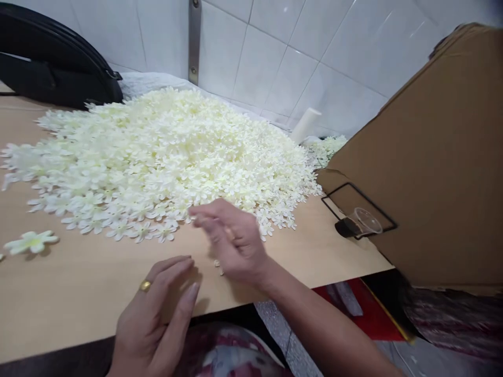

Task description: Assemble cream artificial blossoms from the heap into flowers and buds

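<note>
A large heap of pale yellow-white artificial flowers (168, 152) lies spread over the wooden table. My right hand (236, 241) is at the near edge of the heap, fingers curled and pinched together; motion blur hides what they hold, if anything. Below it, a few small pale bits (217, 264) rest on the tabletop. Close to the table's front edge is my left hand (159, 309), a gold ring on one finger. Its fingers are stretched out with the thumb apart, and nothing shows between them. One larger flower (31, 242) sits alone at the far left.
On the right stands a big cardboard sheet or box (428, 157), with a black wire frame (369, 199) and a clear plastic cup (367, 222) in front. A black bag (58, 57) is at the back left. A white roll (305, 125) leans near the tiled wall.
</note>
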Demonstrator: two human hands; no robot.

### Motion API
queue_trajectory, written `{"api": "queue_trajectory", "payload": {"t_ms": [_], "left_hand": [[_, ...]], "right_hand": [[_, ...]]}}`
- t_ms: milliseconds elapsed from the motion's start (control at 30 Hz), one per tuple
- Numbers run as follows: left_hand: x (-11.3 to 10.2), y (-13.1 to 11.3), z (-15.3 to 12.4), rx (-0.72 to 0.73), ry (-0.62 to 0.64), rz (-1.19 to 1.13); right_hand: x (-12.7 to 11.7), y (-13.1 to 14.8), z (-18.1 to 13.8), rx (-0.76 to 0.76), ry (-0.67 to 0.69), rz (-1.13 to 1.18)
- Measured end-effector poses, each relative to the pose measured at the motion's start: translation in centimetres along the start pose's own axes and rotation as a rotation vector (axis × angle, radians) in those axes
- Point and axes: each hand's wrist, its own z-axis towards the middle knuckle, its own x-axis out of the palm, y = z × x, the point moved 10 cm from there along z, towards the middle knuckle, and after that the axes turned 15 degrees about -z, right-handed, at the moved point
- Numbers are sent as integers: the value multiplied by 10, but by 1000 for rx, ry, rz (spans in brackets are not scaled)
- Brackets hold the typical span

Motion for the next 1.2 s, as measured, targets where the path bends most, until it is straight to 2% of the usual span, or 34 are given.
{"api": "queue_trajectory", "payload": {"t_ms": [100,167,267,333,400,467,567,667,767,867,1000,1100,1200], "left_hand": [[8,-12,1,108,44,73],[16,-19,0,183,83,119],[28,-22,-1,219,143,201],[33,-21,-2,206,171,251],[36,-22,-4,200,187,294],[40,-24,-9,216,221,328],[45,-29,-16,257,258,342],[47,-31,-21,272,252,333],[50,-30,-24,264,263,321],[45,-30,-21,241,206,301],[43,-36,-15,213,153,294],[47,-52,-11,310,147,293],[57,-67,-13,465,205,310]], "right_hand": [[-32,-17,-23,156,-41,-63],[-39,-25,-45,193,7,-140],[-25,-28,-79,175,198,-293],[-11,-23,-99,101,329,-455],[-1,-15,-112,7,387,-588],[-1,-5,-120,-80,352,-665],[-12,5,-125,-153,196,-709],[-22,7,-129,-170,72,-697],[-26,3,-130,-127,51,-628],[-31,-9,-126,23,70,-485],[-39,-40,-118,397,115,-168],[-30,-58,-118,652,181,122],[-15,-57,-117,748,218,351]]}}
